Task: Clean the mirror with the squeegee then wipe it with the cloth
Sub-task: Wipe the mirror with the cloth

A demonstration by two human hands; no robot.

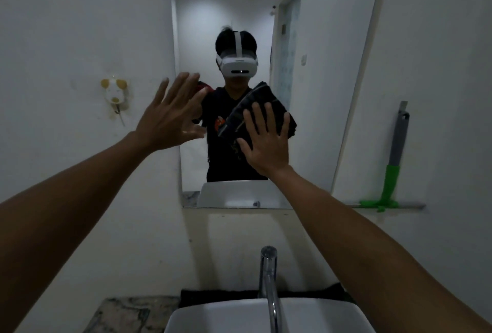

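Observation:
The mirror (pixel 319 93) hangs on the white wall above the basin. My right hand (pixel 266 143) lies flat with fingers spread on a dark folded cloth (pixel 247 111), pressing it against the glass near the mirror's middle. My left hand (pixel 170 117) is raised with its fingers spread wide at the mirror's left edge, holding nothing; whether it touches the glass I cannot tell. The squeegee (pixel 391 181), with a grey handle and green head, stands head-down against the wall right of the mirror.
A narrow shelf (pixel 410 206) under the squeegee juts from the wall. Below are a chrome tap (pixel 269 279), a white basin (pixel 239 316), a dark mat (pixel 213 295) behind it and a marbled counter (pixel 127 314). A small wall hook (pixel 114 91) sits left of the mirror.

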